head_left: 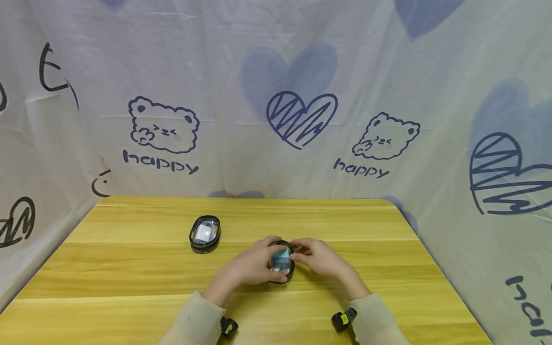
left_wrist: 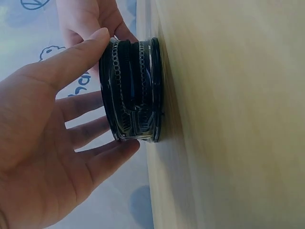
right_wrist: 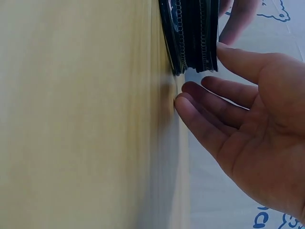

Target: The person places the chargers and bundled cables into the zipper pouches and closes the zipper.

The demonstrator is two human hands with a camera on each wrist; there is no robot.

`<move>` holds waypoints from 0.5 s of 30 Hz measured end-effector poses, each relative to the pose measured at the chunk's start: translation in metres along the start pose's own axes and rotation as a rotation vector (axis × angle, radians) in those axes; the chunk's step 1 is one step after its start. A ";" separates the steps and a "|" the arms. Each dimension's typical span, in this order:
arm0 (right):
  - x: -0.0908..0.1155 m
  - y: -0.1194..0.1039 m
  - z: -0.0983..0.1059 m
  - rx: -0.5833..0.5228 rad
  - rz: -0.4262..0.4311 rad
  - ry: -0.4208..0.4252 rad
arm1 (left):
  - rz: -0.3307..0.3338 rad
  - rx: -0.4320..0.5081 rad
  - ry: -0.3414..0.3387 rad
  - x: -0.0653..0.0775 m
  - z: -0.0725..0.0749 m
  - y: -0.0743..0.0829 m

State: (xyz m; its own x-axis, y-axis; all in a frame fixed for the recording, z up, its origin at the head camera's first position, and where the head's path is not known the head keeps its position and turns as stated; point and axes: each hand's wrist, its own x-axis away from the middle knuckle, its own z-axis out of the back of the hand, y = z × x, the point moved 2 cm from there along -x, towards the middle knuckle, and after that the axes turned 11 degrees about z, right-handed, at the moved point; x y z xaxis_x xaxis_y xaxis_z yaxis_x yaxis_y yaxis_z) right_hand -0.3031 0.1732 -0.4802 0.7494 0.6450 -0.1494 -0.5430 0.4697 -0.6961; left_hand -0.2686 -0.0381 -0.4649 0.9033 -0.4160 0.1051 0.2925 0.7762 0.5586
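Observation:
A small oval see-through zip case [head_left: 281, 261] with black trim lies flat on the table in front of me, something pale blue showing inside. My left hand [head_left: 257, 262] grips it across its top and bottom ends, thumb at the near end and fingers at the far end. In the left wrist view, the zipper runs round the side wall of the case [left_wrist: 131, 90]. My right hand [head_left: 321, 258] is at the case's right side. Its thumb tip meets the rim in the right wrist view, while the loosely bent fingers [right_wrist: 214, 102] hold nothing.
A second oval clear case [head_left: 205, 234] with black trim and a white item inside lies further back, to the left. The wood-grain table [head_left: 129, 268] ends at a pale printed cloth [head_left: 233, 158] hanging behind and at both sides.

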 end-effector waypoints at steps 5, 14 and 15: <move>0.001 0.000 0.001 -0.021 -0.013 -0.014 | -0.027 0.034 -0.007 -0.002 0.000 -0.002; 0.000 0.000 0.002 -0.008 0.011 -0.009 | -0.035 0.057 -0.019 -0.003 0.000 -0.006; -0.001 0.000 0.002 -0.003 0.019 -0.010 | -0.034 0.055 -0.022 -0.003 0.000 -0.007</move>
State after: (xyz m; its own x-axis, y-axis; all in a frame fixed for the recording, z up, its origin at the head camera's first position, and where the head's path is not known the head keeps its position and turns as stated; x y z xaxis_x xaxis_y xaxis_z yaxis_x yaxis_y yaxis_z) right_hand -0.3045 0.1741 -0.4792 0.7353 0.6596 -0.1557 -0.5560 0.4558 -0.6950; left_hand -0.2732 -0.0422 -0.4689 0.8861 -0.4519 0.1030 0.3043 0.7347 0.6064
